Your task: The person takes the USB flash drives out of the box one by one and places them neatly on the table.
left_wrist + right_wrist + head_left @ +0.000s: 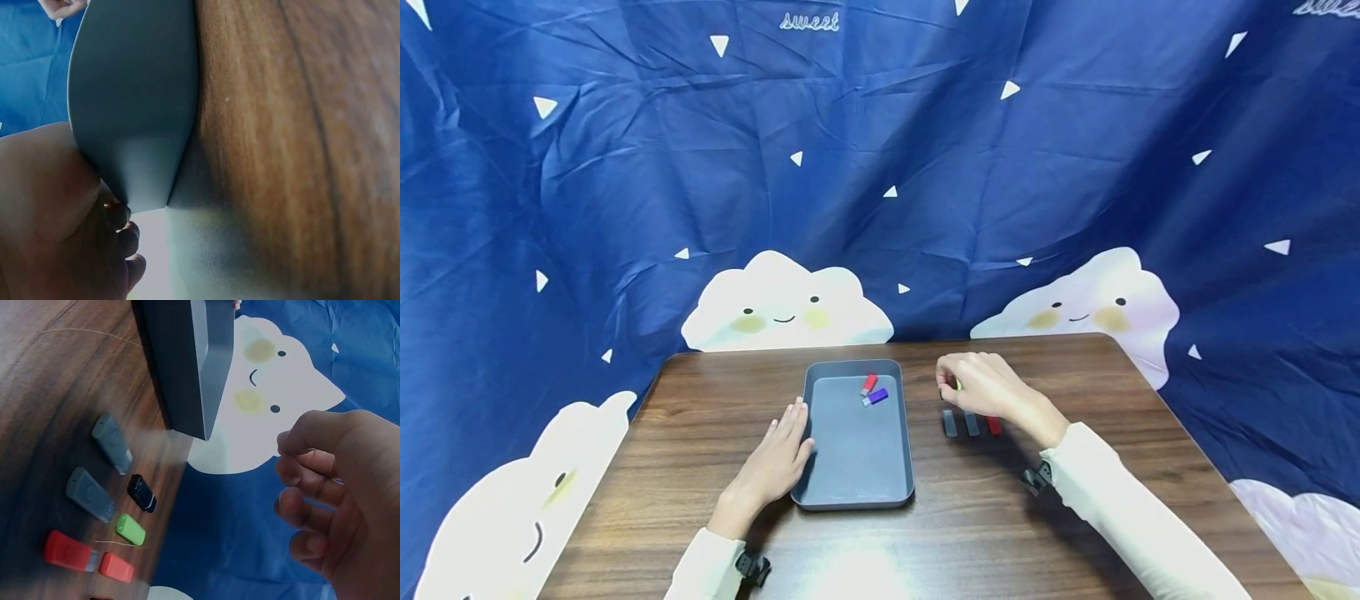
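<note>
My left hand [775, 457] lies with fingers extended along the left wall of a grey tray [853, 498]; in the left wrist view its thumb is against the tray wall [134, 81]. Inside the tray are a red USB stick [869, 382] and a purple USB stick [876, 397]. Loosely bent, the fingers of my right hand [981, 385] hover above several more USB sticks, with nothing between them in the right wrist view. Below are two grey sticks [112, 444], a red one [69, 551], a black one [142, 492], a green one [130, 529] and a small red one [117, 567].
The brown wooden table [715, 425] ends at its back edge in front of a blue cloth [850, 108] printed with white clouds. To the right of the tray, the loose sticks lie in two rows.
</note>
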A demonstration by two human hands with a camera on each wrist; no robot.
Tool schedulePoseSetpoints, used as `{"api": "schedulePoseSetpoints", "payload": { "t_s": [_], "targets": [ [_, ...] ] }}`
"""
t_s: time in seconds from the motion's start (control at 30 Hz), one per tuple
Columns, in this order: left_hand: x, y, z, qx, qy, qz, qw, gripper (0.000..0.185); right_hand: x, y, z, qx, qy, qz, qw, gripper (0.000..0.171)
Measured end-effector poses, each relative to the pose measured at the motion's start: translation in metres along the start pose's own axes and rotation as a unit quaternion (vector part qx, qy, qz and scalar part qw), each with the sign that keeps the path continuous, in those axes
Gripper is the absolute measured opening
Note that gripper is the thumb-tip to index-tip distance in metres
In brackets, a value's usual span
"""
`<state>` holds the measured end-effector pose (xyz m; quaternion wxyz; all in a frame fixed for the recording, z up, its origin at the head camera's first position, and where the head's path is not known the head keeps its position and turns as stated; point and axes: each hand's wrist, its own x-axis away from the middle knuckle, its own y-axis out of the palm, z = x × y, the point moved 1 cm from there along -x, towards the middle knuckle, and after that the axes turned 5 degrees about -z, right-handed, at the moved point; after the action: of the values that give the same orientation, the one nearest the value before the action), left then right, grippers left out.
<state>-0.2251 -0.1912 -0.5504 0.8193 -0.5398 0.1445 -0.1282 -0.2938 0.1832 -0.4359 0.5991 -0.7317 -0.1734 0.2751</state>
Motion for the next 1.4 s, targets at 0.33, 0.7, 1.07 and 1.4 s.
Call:
{"api": "schedulePoseSetpoints", "payload": {
  "t_s": [0.33, 0.7, 1.07, 1.4],
  "targets": [
    [0.004, -0.009, 0.010, 0.020, -0.015, -0.020, 0.9995, 0.062, -0.014, -0.009, -0.013, 0.007, -0.012, -0.010, 1.000, 0.013],
    [0.002, -0.008, 0.009, 0.015, -0.018, -0.023, 0.9995, 0.062, -0.030, -0.014, -0.021, -0.006, -0.012, -0.029, 1.000, 0.016],
    [0.001, -0.009, 0.008, 0.014, -0.013, -0.021, 0.9996, 0.062, -0.048, -0.013, -0.027, -0.010, -0.026, -0.037, 0.999, 0.013],
    [-0.001, -0.005, 0.006, 0.017, -0.001, -0.003, 0.9999, 0.061, -0.062, -0.011, -0.032, -0.014, -0.031, -0.050, 0.998, 0.008]
  ]
}}
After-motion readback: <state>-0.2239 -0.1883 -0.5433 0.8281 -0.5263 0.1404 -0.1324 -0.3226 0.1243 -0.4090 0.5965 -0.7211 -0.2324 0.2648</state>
